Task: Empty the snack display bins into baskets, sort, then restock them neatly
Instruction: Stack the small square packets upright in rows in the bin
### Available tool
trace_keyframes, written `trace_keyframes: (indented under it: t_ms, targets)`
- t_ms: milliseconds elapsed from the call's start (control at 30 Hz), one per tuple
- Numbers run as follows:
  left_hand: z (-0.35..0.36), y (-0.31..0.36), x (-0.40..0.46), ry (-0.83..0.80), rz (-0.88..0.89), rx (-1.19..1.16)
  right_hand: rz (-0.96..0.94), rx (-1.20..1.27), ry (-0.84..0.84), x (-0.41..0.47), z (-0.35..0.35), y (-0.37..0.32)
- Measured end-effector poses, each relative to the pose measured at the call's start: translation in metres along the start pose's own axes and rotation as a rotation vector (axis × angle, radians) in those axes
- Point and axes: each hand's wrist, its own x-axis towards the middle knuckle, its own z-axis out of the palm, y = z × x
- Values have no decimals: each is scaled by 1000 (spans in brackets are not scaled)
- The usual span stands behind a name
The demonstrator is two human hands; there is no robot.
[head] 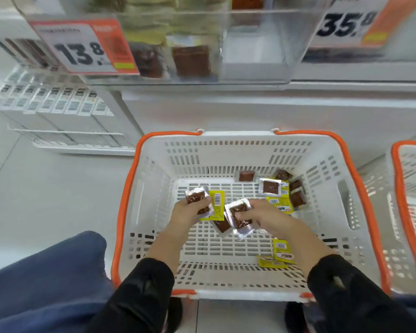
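Both hands are working inside the basket: left hand gripping stacked snack packets, right hand pinching another packet just beside them, to their right.

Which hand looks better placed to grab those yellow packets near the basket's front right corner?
Probably the right hand: its forearm passes just beside the yellow packets, while the left hand is across the basket, though both already hold snacks.
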Motion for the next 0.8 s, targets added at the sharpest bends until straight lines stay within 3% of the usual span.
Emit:
trace_keyframes:
  t_ms: [67,200,233,400,467,567,700,800]
  targets:
    - [2,11,-18,-49,124,70,-31,175,-88,-16,1,-9]
    - [-3,31,-51,199,420,48,-90,291,-156,-43,3,-10]
    - [-6,35,-58,192,428,29,-110,304,-161,-49,5,-10]
    - [-2,41,-93,-207,343,303,-176,350,-94,-75,18,-16]
    - [1,37,-100,-283,353,354,-198,376,-17,-83,21,-17]
    - [4,34,-103,-198,388,467,-244,460,100,-88,29,-17]
    - [10,31,-108,-75,320,184,-316,609,156,-89,52,-18]
    - [15,27,-110,-47,311,91,-321,563,205,-90,63,-17]
